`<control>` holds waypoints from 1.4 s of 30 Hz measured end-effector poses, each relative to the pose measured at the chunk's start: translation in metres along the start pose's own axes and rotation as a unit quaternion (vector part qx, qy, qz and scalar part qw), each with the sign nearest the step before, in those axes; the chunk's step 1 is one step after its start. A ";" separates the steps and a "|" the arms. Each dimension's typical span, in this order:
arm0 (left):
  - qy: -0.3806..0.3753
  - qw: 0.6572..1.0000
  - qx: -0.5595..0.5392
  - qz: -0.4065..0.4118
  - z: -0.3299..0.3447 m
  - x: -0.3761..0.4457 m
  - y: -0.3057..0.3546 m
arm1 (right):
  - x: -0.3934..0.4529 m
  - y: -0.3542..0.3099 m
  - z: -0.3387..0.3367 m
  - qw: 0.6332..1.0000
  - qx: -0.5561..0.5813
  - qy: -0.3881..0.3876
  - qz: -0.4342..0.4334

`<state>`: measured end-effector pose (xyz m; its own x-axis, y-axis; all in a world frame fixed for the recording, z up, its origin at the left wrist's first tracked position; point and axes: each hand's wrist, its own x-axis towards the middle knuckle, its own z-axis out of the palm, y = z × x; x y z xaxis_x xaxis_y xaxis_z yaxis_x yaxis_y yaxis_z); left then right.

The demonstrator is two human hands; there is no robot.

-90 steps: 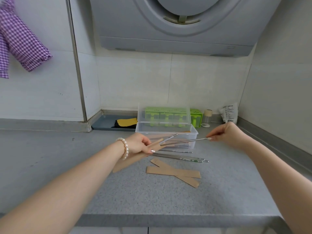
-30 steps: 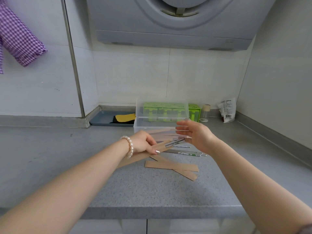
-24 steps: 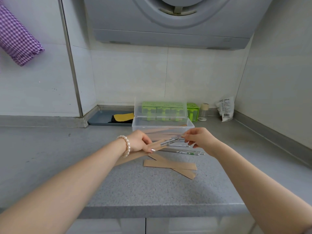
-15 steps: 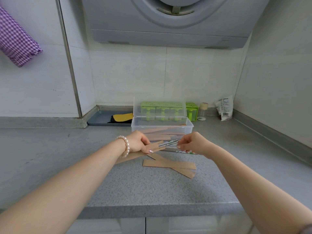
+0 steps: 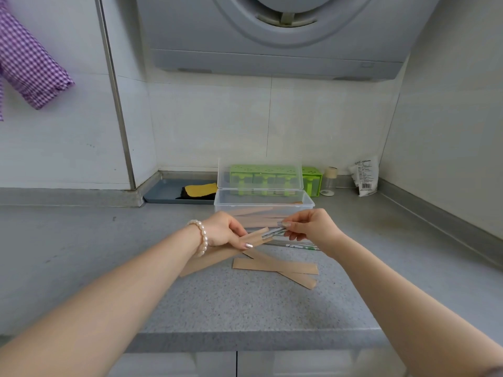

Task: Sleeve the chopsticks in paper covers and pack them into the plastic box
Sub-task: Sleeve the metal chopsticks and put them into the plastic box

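Holding the sleeve point(image 5: 217, 257) steady just before the box point(image 5: 264, 204), the left hand point(image 5: 224, 231) pinches its mouth while the right hand point(image 5: 313, 227) pinches the chopsticks point(image 5: 272, 234), feeding them in.

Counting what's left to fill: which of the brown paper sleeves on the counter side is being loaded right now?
The paper sleeve gripped by the left hand; chopsticks pinched by the right hand stick out of its mouth. The crossed sleeves lie flat, untouched.

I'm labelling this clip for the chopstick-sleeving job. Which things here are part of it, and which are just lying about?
Part of the job:
left hand
right hand
held sleeve
chopsticks
spare sleeves
loose chopsticks
clear box

Lying about:
green rack
small jar
packet
grey tray
checked cloth
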<state>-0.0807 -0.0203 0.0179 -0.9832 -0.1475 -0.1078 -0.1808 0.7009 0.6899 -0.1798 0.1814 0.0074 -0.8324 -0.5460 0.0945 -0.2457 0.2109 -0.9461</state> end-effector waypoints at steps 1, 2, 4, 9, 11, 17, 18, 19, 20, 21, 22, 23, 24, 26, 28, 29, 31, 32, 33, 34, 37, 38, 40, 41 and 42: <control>-0.004 1.000 -0.003 0.001 -0.001 0.000 -0.001 | 0.000 0.000 0.000 1.000 0.004 0.003 -0.004; -0.008 1.000 -0.007 0.002 -0.001 0.000 -0.001 | 0.000 0.001 0.000 1.000 0.007 0.006 -0.011; -0.027 0.999 -0.027 0.002 -0.002 -0.001 -0.001 | -0.001 0.000 0.001 1.000 0.004 0.011 -0.025; -0.056 0.996 -0.071 0.001 -0.001 -0.002 -0.001 | -0.001 -0.002 0.001 0.999 -0.012 0.024 -0.033; -0.043 0.997 -0.059 0.004 0.000 -0.002 -0.001 | -0.002 -0.001 0.002 0.999 -0.015 0.027 -0.032; 0.023 1.000 0.015 -0.009 0.003 0.003 0.000 | -0.002 0.004 0.000 1.000 0.004 0.009 -0.006; 0.023 1.000 0.017 -0.012 0.004 0.004 0.000 | -0.002 0.004 0.000 1.000 0.008 0.011 -0.001; 0.022 1.000 0.015 -0.014 0.004 0.005 -0.001 | -0.001 0.005 0.000 1.000 0.015 0.017 0.003; 0.023 1.000 0.014 -0.014 0.005 0.005 -0.001 | -0.001 0.006 0.000 0.999 0.025 0.026 0.009; 0.025 1.000 0.012 -0.012 0.005 0.006 -0.001 | 0.000 0.007 -0.001 0.999 0.035 0.037 0.016; 0.031 0.999 0.010 -0.008 0.005 0.007 -0.002 | 0.001 0.009 -0.002 0.997 0.046 0.048 0.026; 0.041 0.999 0.007 -0.002 0.005 0.008 -0.003 | 0.003 0.010 -0.003 0.996 0.056 0.060 0.037; 0.055 0.998 0.002 0.004 0.004 0.009 -0.004 | 0.004 0.013 -0.005 0.994 0.066 0.071 0.049; 0.102 0.995 0.005 0.014 0.002 0.012 -0.010 | 0.007 0.017 -0.009 0.990 0.082 0.089 0.072; 0.160 0.986 0.032 0.020 0.000 0.013 -0.017 | 0.009 0.021 -0.012 0.986 0.092 0.102 0.095; 0.184 0.981 0.049 0.023 0.000 0.012 -0.019 | 0.011 0.023 -0.014 0.984 0.095 0.110 0.108; 0.205 0.975 0.076 0.035 0.002 0.009 -0.021 | 0.012 0.028 -0.016 0.978 0.100 0.125 0.135; 0.203 0.974 0.085 0.044 0.004 0.008 -0.021 | 0.013 0.030 -0.018 0.975 0.103 0.131 0.147; 0.193 0.975 0.093 0.054 0.007 0.007 -0.021 | 0.013 0.033 -0.019 0.972 0.105 0.136 0.157; 0.176 0.977 0.103 0.065 0.010 0.006 -0.020 | 0.013 0.034 -0.021 0.970 0.108 0.142 0.165; 0.097 0.981 0.141 0.087 0.026 0.009 -0.015 | 0.011 0.037 -0.029 0.965 0.124 0.159 0.170; 0.073 0.982 0.152 0.088 0.032 0.011 -0.013 | 0.011 0.039 -0.034 0.963 0.126 0.167 0.169; 0.050 0.981 0.164 0.089 0.044 0.015 -0.009 | 0.007 0.039 -0.043 0.960 0.142 0.173 0.167; 0.051 0.981 0.163 0.092 0.049 0.017 -0.008 | 0.006 0.039 -0.048 0.959 0.153 0.172 0.164; 0.058 0.981 0.159 0.095 0.052 0.019 -0.007 | 0.006 0.041 -0.053 0.958 0.163 0.170 0.162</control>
<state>-0.0995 0.0083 -0.0261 -0.9937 -0.0581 0.0963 -0.0111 0.9027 0.4301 -0.2215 0.2294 -0.0146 -0.9662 -0.1869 -0.1774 0.1750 0.0298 -0.9841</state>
